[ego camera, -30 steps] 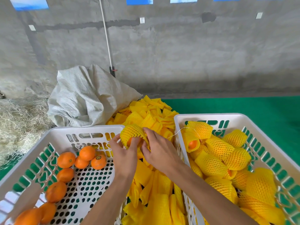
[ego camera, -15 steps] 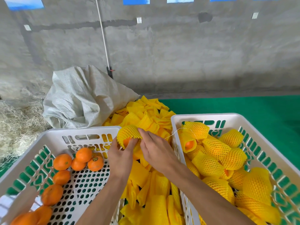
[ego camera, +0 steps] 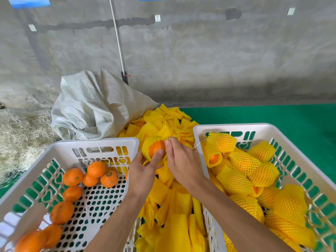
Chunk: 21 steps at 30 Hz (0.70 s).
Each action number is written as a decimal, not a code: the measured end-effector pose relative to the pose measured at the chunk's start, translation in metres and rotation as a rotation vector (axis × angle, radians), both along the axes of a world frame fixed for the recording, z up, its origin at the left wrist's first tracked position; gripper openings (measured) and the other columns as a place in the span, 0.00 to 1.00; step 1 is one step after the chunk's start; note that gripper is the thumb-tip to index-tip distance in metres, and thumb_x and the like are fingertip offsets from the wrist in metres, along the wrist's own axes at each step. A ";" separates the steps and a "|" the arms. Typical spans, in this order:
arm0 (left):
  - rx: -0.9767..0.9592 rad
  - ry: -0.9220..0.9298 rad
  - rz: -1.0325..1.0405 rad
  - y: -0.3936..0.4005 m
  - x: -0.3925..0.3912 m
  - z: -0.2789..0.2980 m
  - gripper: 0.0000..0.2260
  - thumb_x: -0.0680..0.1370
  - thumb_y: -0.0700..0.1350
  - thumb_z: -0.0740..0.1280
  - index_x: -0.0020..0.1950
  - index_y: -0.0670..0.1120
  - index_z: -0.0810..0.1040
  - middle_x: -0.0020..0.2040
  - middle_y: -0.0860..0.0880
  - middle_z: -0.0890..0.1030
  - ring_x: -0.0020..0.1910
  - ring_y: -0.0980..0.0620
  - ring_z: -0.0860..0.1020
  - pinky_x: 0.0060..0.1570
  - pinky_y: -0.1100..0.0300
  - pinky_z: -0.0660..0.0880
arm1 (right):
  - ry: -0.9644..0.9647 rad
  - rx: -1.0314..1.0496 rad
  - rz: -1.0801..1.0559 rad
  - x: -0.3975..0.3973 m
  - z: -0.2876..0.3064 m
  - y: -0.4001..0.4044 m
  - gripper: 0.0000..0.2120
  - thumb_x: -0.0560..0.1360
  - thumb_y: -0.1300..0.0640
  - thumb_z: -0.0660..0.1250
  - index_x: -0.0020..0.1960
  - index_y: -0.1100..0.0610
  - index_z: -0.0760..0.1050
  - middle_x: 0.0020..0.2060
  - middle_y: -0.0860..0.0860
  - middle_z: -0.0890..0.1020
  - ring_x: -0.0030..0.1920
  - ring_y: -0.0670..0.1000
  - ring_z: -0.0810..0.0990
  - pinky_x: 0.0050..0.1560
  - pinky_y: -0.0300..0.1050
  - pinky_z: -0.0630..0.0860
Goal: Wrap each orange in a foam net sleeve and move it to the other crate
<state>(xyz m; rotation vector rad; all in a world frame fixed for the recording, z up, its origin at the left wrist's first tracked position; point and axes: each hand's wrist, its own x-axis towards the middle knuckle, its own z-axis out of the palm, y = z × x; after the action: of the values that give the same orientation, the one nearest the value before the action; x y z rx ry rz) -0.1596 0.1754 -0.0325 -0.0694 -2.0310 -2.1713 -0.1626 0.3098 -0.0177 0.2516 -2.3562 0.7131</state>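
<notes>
Between the two crates I hold an orange (ego camera: 156,149) half covered by a yellow foam net sleeve (ego camera: 147,142). My left hand (ego camera: 143,170) cups the fruit from below, a finger pressed on its bare skin. My right hand (ego camera: 179,160) pinches the sleeve's rim at the top right. The left white crate (ego camera: 101,142) holds several bare oranges (ego camera: 96,169). The right white crate (ego camera: 227,127) is filled with several sleeved oranges (ego camera: 243,161).
A heap of flat yellow sleeves (ego camera: 172,202) fills the gap between the crates and spreads behind them. A grey woven sack (ego camera: 94,106) lies behind the left crate, straw (ego camera: 20,135) at far left. Green matting (ego camera: 272,117) and a concrete wall lie beyond.
The sleeve has been turned so the orange's bare side now faces me. My right fingers have shifted up to the sleeve's rim; both hands stay between the crates.
</notes>
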 end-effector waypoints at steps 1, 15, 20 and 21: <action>0.018 0.007 -0.010 0.001 0.000 0.000 0.13 0.79 0.53 0.73 0.58 0.46 0.84 0.48 0.50 0.87 0.52 0.48 0.86 0.46 0.54 0.85 | -0.004 -0.044 0.005 -0.002 0.000 0.001 0.18 0.87 0.49 0.52 0.59 0.57 0.78 0.35 0.49 0.81 0.32 0.49 0.78 0.28 0.42 0.68; -0.199 0.089 -0.067 -0.001 0.004 -0.004 0.30 0.80 0.46 0.74 0.80 0.50 0.67 0.70 0.60 0.78 0.65 0.61 0.79 0.58 0.63 0.80 | -0.369 -0.366 0.077 -0.004 -0.006 -0.005 0.41 0.75 0.22 0.52 0.79 0.46 0.62 0.74 0.49 0.72 0.72 0.52 0.71 0.63 0.45 0.71; -0.225 0.064 -0.233 0.002 0.005 -0.011 0.38 0.80 0.37 0.73 0.83 0.58 0.57 0.65 0.81 0.71 0.65 0.70 0.76 0.51 0.70 0.78 | -0.329 -0.478 -0.001 -0.011 -0.008 0.003 0.43 0.74 0.30 0.67 0.80 0.48 0.57 0.76 0.49 0.66 0.73 0.51 0.69 0.56 0.39 0.68; -0.238 0.066 -0.243 0.003 0.005 -0.012 0.38 0.81 0.37 0.72 0.83 0.58 0.57 0.65 0.81 0.71 0.66 0.70 0.76 0.51 0.69 0.79 | -0.296 -0.457 -0.010 -0.011 -0.006 0.006 0.41 0.75 0.33 0.69 0.80 0.49 0.57 0.75 0.50 0.66 0.72 0.51 0.69 0.56 0.38 0.68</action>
<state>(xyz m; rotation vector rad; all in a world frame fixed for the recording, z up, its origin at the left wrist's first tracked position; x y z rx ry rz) -0.1541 0.1780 -0.0442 -0.4332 -2.3374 -2.0100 -0.1741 0.3157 -0.0241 -0.0714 -2.3770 1.3301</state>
